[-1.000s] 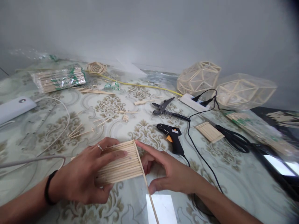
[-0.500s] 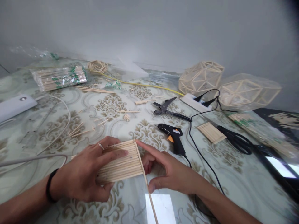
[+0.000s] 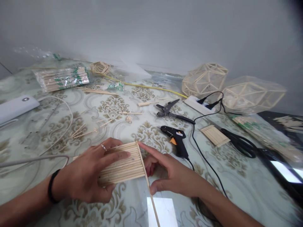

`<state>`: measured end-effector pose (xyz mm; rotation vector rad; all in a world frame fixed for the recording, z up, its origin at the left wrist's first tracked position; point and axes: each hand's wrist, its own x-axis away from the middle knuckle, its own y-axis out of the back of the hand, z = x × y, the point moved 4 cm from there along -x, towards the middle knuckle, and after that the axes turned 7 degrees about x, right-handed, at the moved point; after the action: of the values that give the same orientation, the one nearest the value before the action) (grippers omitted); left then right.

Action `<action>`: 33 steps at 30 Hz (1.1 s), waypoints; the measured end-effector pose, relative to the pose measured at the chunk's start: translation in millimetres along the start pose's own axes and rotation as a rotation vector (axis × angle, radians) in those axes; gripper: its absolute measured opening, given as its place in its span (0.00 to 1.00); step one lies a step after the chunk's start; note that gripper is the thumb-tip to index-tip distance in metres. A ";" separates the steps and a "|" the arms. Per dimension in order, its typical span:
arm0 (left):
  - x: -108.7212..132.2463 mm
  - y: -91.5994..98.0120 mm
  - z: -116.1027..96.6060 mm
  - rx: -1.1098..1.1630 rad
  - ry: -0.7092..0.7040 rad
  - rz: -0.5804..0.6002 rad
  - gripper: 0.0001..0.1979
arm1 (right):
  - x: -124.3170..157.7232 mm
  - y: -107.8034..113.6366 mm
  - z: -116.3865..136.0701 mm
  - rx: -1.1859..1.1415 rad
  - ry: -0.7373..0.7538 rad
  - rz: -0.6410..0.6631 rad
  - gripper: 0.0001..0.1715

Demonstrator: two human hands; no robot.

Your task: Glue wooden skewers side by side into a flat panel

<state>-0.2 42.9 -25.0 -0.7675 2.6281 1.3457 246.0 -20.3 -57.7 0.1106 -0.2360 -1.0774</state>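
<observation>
Fingers [image 3: 119, 155] of the left hand [image 3: 86, 178] lay spread flat, clamping the stick panel [image 3: 126, 165] beneath them; right hand [image 3: 171, 175] index and thumb, spread apart, braced the long stick [image 3: 145, 176] against its edge. Probably light, brittle: grip its edges.

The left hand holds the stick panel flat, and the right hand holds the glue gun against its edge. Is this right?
No. In the head view the glue gun lies on the table; the right hand holds a long stick against the edge of the stick panel.
</observation>
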 end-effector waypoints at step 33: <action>-0.4 -1.1 2.0 0.012 0.007 0.007 0.44 | 0.2 1.0 2.6 0.023 0.042 0.003 0.59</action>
<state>0.4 44.0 -26.9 -0.7632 2.6442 1.3303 246.3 -20.0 -54.9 0.1533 -0.2104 -1.0681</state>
